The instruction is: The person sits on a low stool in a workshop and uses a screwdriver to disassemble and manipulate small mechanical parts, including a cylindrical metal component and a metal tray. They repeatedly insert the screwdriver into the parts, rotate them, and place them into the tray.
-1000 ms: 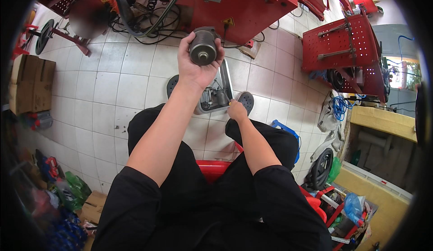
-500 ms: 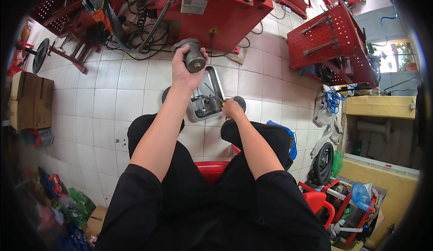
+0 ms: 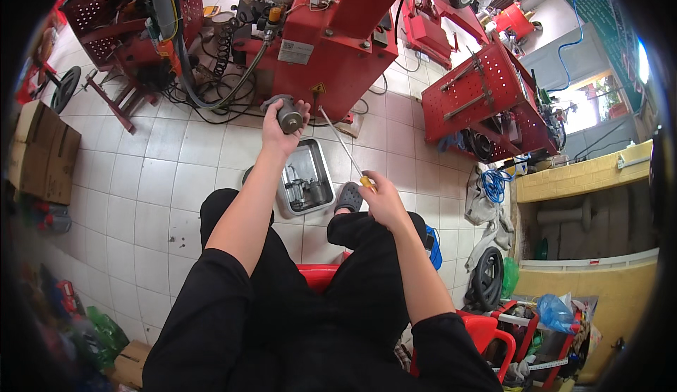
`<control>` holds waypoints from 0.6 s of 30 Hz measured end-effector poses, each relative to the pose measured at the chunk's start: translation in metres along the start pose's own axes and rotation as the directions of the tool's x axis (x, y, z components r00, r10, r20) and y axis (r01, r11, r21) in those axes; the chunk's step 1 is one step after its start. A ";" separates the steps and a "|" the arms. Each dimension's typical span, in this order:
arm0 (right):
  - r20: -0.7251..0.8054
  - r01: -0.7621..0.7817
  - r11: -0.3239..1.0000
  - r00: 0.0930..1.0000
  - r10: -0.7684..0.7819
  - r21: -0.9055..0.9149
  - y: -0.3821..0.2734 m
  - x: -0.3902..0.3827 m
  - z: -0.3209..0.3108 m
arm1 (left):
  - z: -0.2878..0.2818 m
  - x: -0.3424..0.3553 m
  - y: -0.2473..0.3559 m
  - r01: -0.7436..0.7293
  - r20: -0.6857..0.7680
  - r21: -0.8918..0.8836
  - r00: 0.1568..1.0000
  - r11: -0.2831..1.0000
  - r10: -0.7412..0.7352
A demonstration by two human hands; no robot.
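My left hand (image 3: 279,138) is wrapped round a grey cylindrical metal motor (image 3: 290,118), held up with its rounded end toward me. In my right hand (image 3: 384,200) is a long screwdriver (image 3: 343,144), gripped by its yellow handle. Its shaft points up and to the left, and the tip appears near the motor's right side; whether they touch I cannot tell. Below the motor, on the floor, sits a metal tray (image 3: 307,155) with several grey metal parts (image 3: 303,192) in its near half.
A red machine (image 3: 317,60) stands ahead, with black cables and a hose to its left. On the right are a red perforated cart (image 3: 462,103) and a tyre (image 3: 488,279). Cardboard boxes (image 3: 44,152) stand at the left. My grey clog (image 3: 349,197) is beside the tray.
The screwdriver has come up from over the tray, and its shaft now reaches toward the motor. My right hand has shifted right and nearer to me. The view has also shifted.
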State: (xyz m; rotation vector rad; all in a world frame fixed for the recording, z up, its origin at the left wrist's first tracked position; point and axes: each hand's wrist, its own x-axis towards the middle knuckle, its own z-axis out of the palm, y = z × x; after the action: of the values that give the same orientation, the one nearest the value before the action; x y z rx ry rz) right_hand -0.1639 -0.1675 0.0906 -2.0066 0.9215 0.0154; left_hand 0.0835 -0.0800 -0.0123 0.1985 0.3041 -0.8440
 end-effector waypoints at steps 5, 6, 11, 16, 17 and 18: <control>-0.030 0.041 0.950 0.999 -0.034 0.311 -0.011 -0.050 0.007 | -0.003 -0.007 -0.006 0.012 0.089 0.101 0.996 0.995 -0.021; -0.021 0.047 0.937 0.999 -0.042 0.345 -0.009 -0.055 0.013 | -0.003 -0.010 -0.006 0.007 0.121 0.118 0.992 0.993 -0.021; -0.057 0.087 0.905 0.996 -0.069 0.416 0.015 -0.058 0.031 | 0.007 -0.018 -0.016 0.079 0.195 0.189 0.974 0.979 -0.116; -0.143 0.161 0.955 0.981 -0.128 0.249 0.047 -0.047 0.055 | 0.010 -0.020 -0.024 0.056 0.202 0.256 0.973 0.965 -0.110; -0.063 0.105 0.971 0.994 -0.094 0.215 0.045 -0.044 0.057 | 0.009 -0.020 -0.021 0.055 0.206 0.253 0.972 0.966 -0.109; 0.016 0.053 0.983 0.998 -0.057 0.176 0.040 -0.040 0.058 | 0.008 -0.020 -0.018 0.035 0.187 0.260 0.979 0.965 -0.086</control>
State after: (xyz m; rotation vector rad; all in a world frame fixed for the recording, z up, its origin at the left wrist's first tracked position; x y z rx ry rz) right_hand -0.1990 -0.1137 0.0409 -1.8643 0.8247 -0.0731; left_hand 0.0586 -0.0801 0.0016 0.3448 0.0145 -0.9557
